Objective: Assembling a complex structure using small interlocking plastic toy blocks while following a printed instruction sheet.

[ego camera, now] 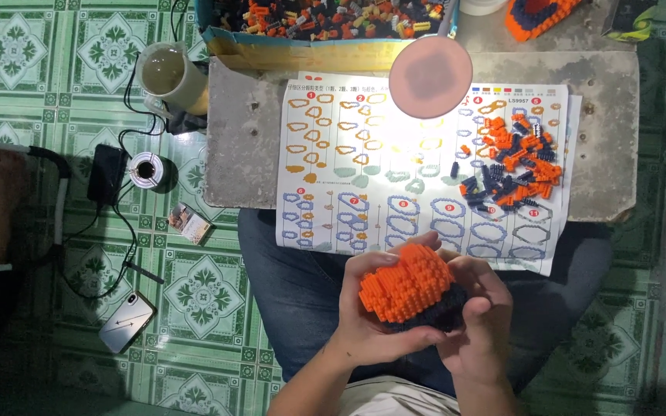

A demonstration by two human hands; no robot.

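- The left hand (368, 323) cradles a half-built brick model (410, 286), orange on top and dark blue below, held over the lap just in front of the bench (233, 154). Its grip is closed around the model's left side and underside.
- The right hand (481, 308) wraps the model's right side, fingers curled in and closed on the dark lower part; whether a loose brick sits under a fingertip cannot be told.
- For pressing small bricks well, I judge the support should stay directly beneath the spot being pushed, so the layers do not pop apart.
- Pressure is best kept straight down onto the studs; a tilted push on such small pieces tends to skew the row.
- The instruction sheet (364, 177) lies flat on the bench just beyond the hands, lit by a lamp with a round head (430, 76); turning the model to match the drawing helps check each layer.
- A loose pile of orange and dark blue bricks (512, 163) rests on the sheet's right part, near the right hand, so that hand seems best placed for picking.
- A box of mixed bricks (325, 23) stands at the bench's far edge, well apart from the hands.
- On the tiled floor to the left lie a phone (126, 322) and a cup (167, 73), clear of the work.
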